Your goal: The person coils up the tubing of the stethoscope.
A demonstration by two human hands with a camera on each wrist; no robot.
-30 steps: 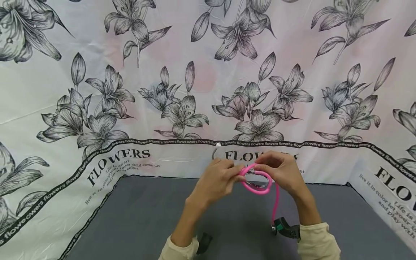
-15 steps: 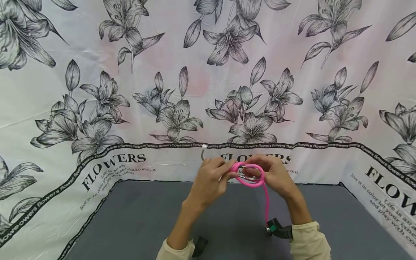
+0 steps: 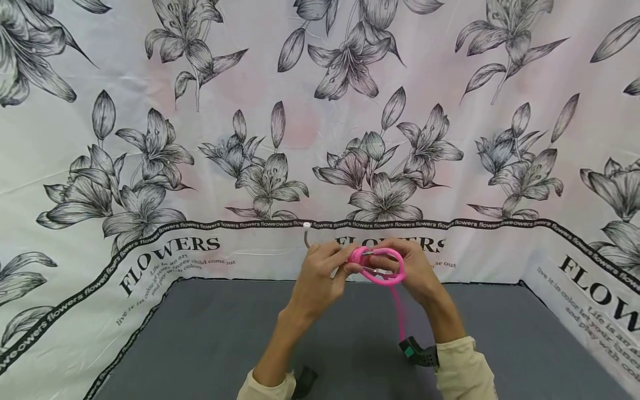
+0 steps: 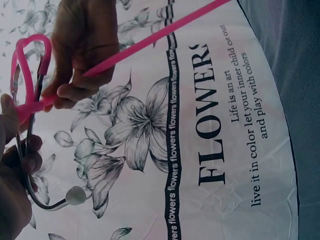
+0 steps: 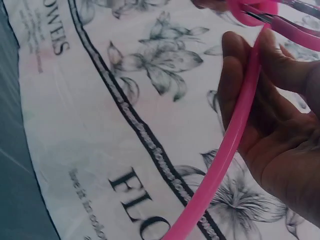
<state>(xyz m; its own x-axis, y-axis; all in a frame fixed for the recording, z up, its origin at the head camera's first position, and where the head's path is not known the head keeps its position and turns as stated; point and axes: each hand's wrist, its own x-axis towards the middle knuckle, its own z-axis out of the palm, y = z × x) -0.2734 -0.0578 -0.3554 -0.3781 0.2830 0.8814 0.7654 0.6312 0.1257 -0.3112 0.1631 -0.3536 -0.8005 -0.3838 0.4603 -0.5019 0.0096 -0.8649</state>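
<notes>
A stethoscope with pink tubing [image 3: 401,271] is held up above the table between both hands. My left hand [image 3: 320,280] grips its metal ear tubes, thumb and fingers pinching where the tubing wraps round them. One white ear tip [image 4: 76,195] sticks out past the left fingers on its curved metal tube. My right hand [image 5: 290,145] pinches the loose length of tubing [image 5: 235,130] close to the wrap, between thumb and fingers. From there the tubing hangs toward the right wrist in the head view. The chest piece is hidden.
A dark grey tabletop [image 3: 215,333] lies below the hands. Behind it hangs a white cloth [image 3: 270,250] printed with flowers and lettering. Dark bands, one [image 3: 422,354] at the right wrist and another [image 3: 305,382] at the left, sit by the cream sleeves [image 3: 465,369].
Both hands have shifted left in the head view, which has itself turned slightly. More tubing now wraps the ear tubes by the left fingers. The chest piece has gone out of sight behind the right wristband.
</notes>
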